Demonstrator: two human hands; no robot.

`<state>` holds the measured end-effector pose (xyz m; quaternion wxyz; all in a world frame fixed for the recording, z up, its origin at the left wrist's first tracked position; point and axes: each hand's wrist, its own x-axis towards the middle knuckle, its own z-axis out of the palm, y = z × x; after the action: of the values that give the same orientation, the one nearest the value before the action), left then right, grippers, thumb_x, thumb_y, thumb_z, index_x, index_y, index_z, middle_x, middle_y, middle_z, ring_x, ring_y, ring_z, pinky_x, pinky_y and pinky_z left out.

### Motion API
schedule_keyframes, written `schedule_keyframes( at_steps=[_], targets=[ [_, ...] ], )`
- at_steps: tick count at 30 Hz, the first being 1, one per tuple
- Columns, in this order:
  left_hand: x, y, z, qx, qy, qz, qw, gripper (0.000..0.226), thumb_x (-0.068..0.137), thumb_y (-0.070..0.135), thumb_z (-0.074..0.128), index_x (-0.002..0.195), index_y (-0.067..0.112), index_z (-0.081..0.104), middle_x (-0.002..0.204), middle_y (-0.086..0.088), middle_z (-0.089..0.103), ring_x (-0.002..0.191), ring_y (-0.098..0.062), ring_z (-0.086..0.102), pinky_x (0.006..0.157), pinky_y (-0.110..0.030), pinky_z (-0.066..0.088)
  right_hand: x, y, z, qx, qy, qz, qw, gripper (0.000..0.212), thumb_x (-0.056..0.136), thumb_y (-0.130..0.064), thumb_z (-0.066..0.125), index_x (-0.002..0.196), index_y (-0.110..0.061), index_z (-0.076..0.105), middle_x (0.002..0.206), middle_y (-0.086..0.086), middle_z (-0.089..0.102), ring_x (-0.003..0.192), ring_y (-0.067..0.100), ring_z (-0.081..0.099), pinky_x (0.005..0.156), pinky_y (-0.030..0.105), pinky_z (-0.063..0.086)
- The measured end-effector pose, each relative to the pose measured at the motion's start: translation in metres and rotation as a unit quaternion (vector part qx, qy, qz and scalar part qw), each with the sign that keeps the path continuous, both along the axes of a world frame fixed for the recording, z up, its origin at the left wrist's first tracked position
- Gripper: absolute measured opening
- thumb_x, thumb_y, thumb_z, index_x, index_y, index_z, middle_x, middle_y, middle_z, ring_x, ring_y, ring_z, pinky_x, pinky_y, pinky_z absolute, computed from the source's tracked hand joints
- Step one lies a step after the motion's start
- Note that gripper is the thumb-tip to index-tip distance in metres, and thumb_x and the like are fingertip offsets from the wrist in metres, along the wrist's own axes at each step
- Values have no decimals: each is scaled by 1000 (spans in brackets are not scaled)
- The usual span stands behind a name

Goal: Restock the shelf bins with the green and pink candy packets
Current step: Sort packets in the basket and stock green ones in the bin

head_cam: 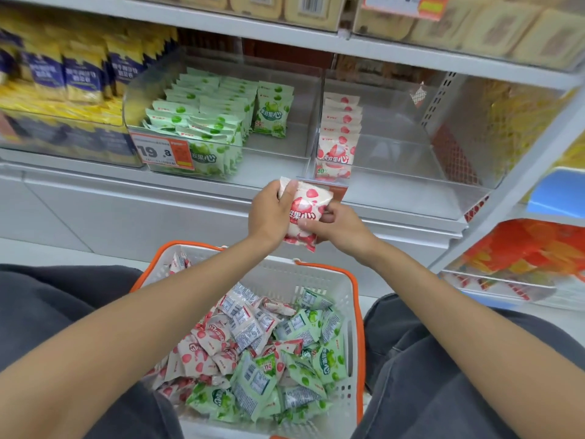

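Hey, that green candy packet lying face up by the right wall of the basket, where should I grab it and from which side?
Probably come from straight above and pinch the green packet across its middle. It lies atop the pile, printed face up, and the basket wall crowds its right edge, so a side approach looks awkward.

Free room: pink bin (pixel 395 166) right of packet row (pixel 340 134), green bin (pixel 278 153) right side; shelf (pixel 253 30) close overhead.
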<state>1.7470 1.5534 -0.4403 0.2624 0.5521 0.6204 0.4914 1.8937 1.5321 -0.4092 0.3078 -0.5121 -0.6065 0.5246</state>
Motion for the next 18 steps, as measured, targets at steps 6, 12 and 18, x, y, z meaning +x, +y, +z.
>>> schedule_keyframes(
  at_steps=[6, 12, 18],
  targets=[
    [21, 25, 45, 77, 13, -14, 997, 43, 102, 46, 40, 68, 19, 41, 62, 6, 45, 59, -12, 43, 57, -35, 33, 30, 33, 39, 26, 81, -85, 993, 24, 87, -3, 68, 110, -2, 62, 103, 11, 72, 87, 20, 71, 78, 31, 59],
    [8, 69, 60, 91, 203, 3, 975, 35, 104, 42, 32, 84, 18, 50, 70, 10, 46, 68, -16, 48, 59, -32, 30, 71, 100, 85, 141, 11, -217, 966, 21, 83, -1, 71, 102, -8, 65, 100, 9, 70, 86, 16, 67, 72, 24, 57],
    [-2, 85, 49, 98, 292, 0, 951, 44, 104, 40, 30, 70, 17, 44, 58, 5, 41, 59, -19, 44, 53, -33, 25, 51, 143, 57, 17, -283, -86, 955, 21, 80, -3, 72, 100, 4, 66, 95, 11, 67, 87, 23, 63, 84, 35, 54]
  ],
)
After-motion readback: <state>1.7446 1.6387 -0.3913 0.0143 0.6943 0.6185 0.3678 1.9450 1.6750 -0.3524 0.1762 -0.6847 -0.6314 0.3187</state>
